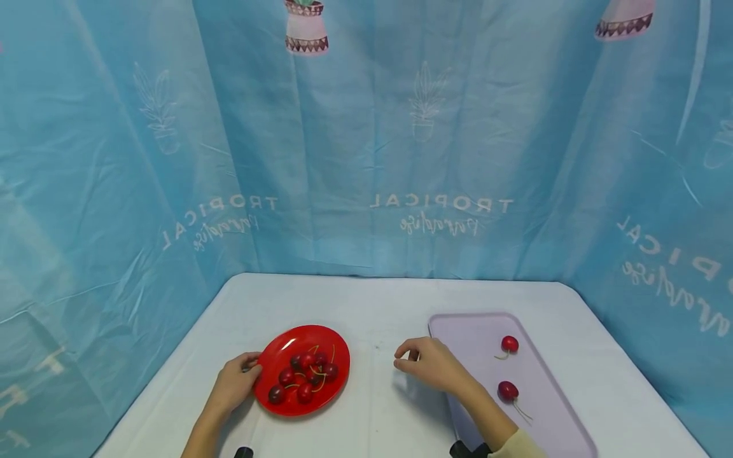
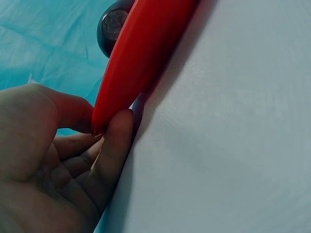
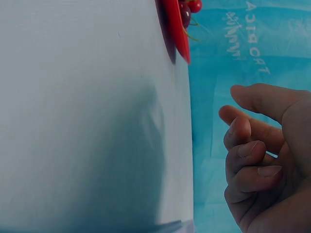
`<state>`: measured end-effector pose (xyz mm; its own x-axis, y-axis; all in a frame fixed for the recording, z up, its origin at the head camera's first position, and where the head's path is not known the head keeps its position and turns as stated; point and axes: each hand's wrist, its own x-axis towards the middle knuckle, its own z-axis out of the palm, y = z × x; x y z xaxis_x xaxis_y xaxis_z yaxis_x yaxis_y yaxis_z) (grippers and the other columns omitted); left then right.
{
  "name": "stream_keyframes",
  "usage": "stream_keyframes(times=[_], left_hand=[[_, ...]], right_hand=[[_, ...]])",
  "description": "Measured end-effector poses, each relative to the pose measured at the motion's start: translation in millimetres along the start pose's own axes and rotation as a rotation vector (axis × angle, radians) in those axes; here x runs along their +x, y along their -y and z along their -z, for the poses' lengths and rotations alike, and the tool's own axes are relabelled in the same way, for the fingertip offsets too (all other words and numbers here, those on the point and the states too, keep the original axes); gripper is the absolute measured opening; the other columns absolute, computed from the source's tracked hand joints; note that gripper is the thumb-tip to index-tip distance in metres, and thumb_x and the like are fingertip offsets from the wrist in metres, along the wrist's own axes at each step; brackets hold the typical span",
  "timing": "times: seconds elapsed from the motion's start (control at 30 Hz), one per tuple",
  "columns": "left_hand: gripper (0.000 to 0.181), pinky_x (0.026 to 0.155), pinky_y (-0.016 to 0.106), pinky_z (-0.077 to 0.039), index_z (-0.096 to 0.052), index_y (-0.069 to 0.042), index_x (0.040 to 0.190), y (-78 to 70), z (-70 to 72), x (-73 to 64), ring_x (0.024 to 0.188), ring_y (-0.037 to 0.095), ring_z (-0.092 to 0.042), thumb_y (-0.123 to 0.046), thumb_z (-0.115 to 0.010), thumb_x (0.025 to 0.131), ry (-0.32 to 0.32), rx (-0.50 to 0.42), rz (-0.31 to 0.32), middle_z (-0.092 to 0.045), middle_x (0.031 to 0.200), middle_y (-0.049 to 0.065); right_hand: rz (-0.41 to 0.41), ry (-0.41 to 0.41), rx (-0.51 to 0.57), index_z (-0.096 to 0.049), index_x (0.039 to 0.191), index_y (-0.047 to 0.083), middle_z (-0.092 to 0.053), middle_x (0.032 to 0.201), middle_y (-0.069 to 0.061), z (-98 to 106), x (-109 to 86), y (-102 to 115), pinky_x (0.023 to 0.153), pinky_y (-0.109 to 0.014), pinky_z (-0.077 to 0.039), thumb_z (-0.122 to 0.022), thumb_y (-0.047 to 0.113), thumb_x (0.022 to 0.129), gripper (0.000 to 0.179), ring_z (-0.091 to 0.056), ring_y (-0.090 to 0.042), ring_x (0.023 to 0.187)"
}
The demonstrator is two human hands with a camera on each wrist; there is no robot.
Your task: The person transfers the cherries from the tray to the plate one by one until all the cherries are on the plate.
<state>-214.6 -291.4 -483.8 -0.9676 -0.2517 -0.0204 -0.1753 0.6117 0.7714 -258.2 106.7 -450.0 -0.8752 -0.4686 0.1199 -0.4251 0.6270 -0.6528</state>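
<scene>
On the left of the table lies a round red plate [image 1: 339, 395] with several cherries [image 1: 305, 393] on it, some with green stems. My left hand [image 1: 233, 380] pinches its left rim; the left wrist view shows the thumb [image 2: 73, 109] on the upper side and a finger [image 2: 119, 138] beneath. My right hand [image 1: 426, 362] hovers above the table beside the left edge of a pale lilac tray [image 1: 535, 401]. Its fingers are loosely curled, thumb apart from the index finger, and nothing is between them. Two cherries with stems, one farther back [image 1: 509, 344] and one nearer [image 1: 507, 391], lie on the tray.
A white table [image 1: 366, 305] carries the plate and tray, with a stretch of cloth between them. Blue printed curtains [image 1: 366, 140] hang behind and on both sides. Black wrist straps [image 1: 469, 450] show at the lower edge.
</scene>
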Motion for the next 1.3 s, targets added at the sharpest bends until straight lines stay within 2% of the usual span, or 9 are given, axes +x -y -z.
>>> stream_keyframes(times=[0.27,0.5,0.67,0.97,1.3], left_hand=[[0.038,0.091,0.054,-0.046,-0.056,0.008,0.124,-1.0,1.7,0.5,0.112,0.042,-0.052,-0.010,-0.053,0.091,0.000,-0.015,-0.021,-0.062,0.112,0.021],[0.038,0.092,0.056,-0.045,-0.056,0.007,0.124,-0.7,0.8,-0.1,0.113,0.042,-0.051,-0.010,-0.053,0.091,0.003,-0.008,0.016,-0.061,0.114,0.022],[0.038,0.092,0.056,-0.044,-0.057,0.007,0.124,0.3,1.4,0.1,0.112,0.040,-0.052,-0.010,-0.053,0.090,0.004,-0.012,0.019,-0.062,0.111,0.020],[0.038,0.091,0.054,-0.046,-0.056,0.007,0.125,2.6,-0.8,-0.3,0.111,0.038,-0.053,-0.010,-0.053,0.091,0.010,-0.033,0.042,-0.062,0.111,0.019],[0.039,0.093,0.056,-0.045,-0.055,0.007,0.126,0.7,0.1,0.0,0.113,0.039,-0.052,-0.011,-0.052,0.091,0.009,-0.037,0.035,-0.061,0.114,0.021]], right_hand=[[-0.024,-0.030,-0.032,-0.072,0.095,0.020,-0.056,0.070,0.010,17,-11.3,-7,0.050,-0.029,-0.044,-0.070,0.033,0.086,0.016,-0.051,-0.011,0.058],[-0.060,-0.051,-0.038,-0.072,0.096,0.018,-0.056,0.070,0.010,28,-26.1,-16,0.050,-0.029,-0.044,-0.071,0.032,0.085,0.017,-0.051,-0.012,0.058],[-0.086,-0.070,-0.056,-0.072,0.096,0.018,-0.056,0.070,0.010,36,-37.3,-23,0.049,-0.028,-0.044,-0.072,0.033,0.085,0.019,-0.050,-0.011,0.057],[-0.093,-0.070,-0.021,-0.072,0.096,0.016,-0.056,0.069,0.007,45,-51.5,-30,0.051,-0.027,-0.043,-0.073,0.032,0.084,0.020,-0.050,-0.011,0.060],[-0.179,-0.110,-0.043,-0.072,0.094,0.019,-0.055,0.069,0.007,55,-66.2,-39,0.052,-0.028,-0.042,-0.074,0.032,0.082,0.018,-0.049,-0.013,0.060]])
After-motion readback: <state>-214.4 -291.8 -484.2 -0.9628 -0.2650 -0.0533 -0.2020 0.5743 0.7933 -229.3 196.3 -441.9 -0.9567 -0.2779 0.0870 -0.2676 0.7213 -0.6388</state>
